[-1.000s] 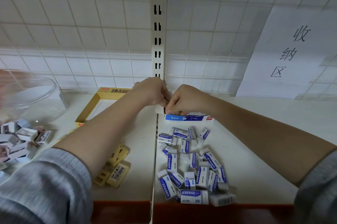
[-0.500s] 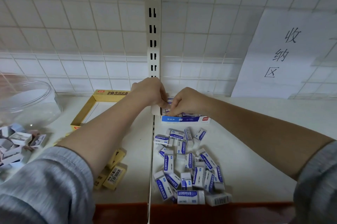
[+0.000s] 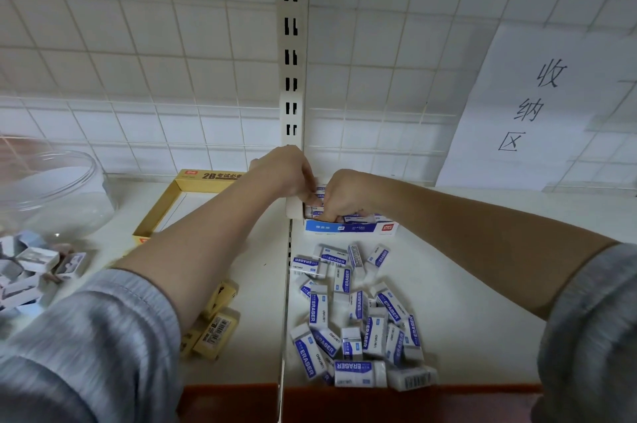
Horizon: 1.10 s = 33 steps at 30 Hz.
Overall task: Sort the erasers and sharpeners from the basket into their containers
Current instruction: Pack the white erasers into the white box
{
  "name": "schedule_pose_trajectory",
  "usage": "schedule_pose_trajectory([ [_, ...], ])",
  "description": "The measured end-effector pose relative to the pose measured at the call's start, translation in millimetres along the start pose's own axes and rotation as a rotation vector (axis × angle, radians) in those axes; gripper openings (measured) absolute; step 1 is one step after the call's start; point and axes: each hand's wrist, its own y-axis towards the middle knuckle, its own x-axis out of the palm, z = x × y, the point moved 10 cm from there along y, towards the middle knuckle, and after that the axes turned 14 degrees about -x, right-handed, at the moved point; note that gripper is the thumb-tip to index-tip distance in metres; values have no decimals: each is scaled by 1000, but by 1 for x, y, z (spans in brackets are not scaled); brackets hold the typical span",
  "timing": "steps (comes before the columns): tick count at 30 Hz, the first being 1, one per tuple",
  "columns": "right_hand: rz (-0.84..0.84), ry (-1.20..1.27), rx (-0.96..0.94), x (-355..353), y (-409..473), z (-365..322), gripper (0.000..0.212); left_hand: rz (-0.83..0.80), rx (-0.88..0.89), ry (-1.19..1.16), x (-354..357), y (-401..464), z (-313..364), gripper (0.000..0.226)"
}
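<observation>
Blue-and-white erasers point(image 3: 358, 315) lie heaped on the shelf point(image 3: 482, 284) just in front of the blue eraser box point(image 3: 350, 226). Both hands are curled over the box's left end: the right hand point(image 3: 344, 195) pinches erasers inside, the left hand point(image 3: 286, 171) presses fingertips against them.
</observation>
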Motion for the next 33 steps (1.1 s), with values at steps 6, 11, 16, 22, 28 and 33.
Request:
schedule_pose_trajectory([
  [6,304,175,-262,-15,-17,0,6,113,86,-189,-5,-21,-9,7],
  [11,346,116,-282,-20,-22,8,8,222,172,-88,-11,-50,-7,18],
  [16,299,-106,-376,-16,-24,-13,11,234,363,152,7,-76,-1,26],
  [22,200,-305,-376,-9,-18,-17,21,206,477,188,12,-89,-14,44],
  [28,198,-651,-328,-11,-29,-41,40,199,469,138,9,-90,-19,45],
  [33,149,-527,-306,-9,-17,-33,38,220,480,123,11,-90,-19,50],
])
